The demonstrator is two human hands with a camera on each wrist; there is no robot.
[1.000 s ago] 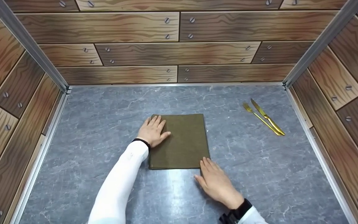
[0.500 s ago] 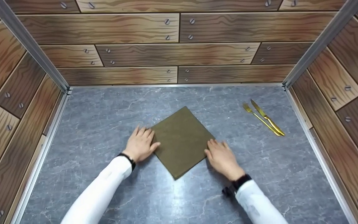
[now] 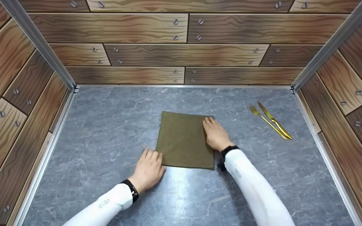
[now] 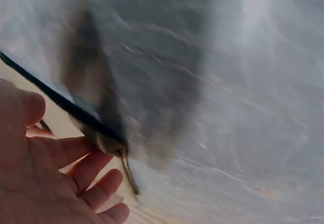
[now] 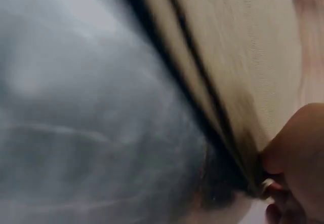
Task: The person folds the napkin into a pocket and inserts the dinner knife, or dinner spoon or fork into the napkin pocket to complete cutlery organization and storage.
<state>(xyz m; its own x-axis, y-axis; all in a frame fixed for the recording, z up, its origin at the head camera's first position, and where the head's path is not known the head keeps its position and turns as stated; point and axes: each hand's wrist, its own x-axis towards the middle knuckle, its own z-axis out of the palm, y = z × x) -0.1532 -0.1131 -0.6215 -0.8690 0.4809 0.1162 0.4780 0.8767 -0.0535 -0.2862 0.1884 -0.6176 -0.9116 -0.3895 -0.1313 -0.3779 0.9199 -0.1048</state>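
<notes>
An olive-brown cloth napkin (image 3: 181, 141), folded into a square, lies on the grey marbled table. My left hand (image 3: 148, 169) touches its near left corner with spread fingers. In the left wrist view the fingertips (image 4: 104, 158) meet the napkin's corner, and the thumb stands apart from them. Along the far right edge lies my right hand (image 3: 215, 135), its fingers pointing away from me. The right wrist view shows that hand's thumb (image 5: 291, 143) and curled fingers meeting at the napkin's layered edge (image 5: 223, 122); part of that hand is out of frame.
A golden fork (image 3: 267, 122) and a golden knife (image 3: 275, 121) lie side by side on the right of the table (image 3: 105, 125). Wood-patterned walls (image 3: 184, 56) with metal edging enclose the back and both sides.
The napkin has turned on the table, from square to a diamond and back to nearly square. My left hand has moved toward me, while the right hand has moved away to the far right edge.
</notes>
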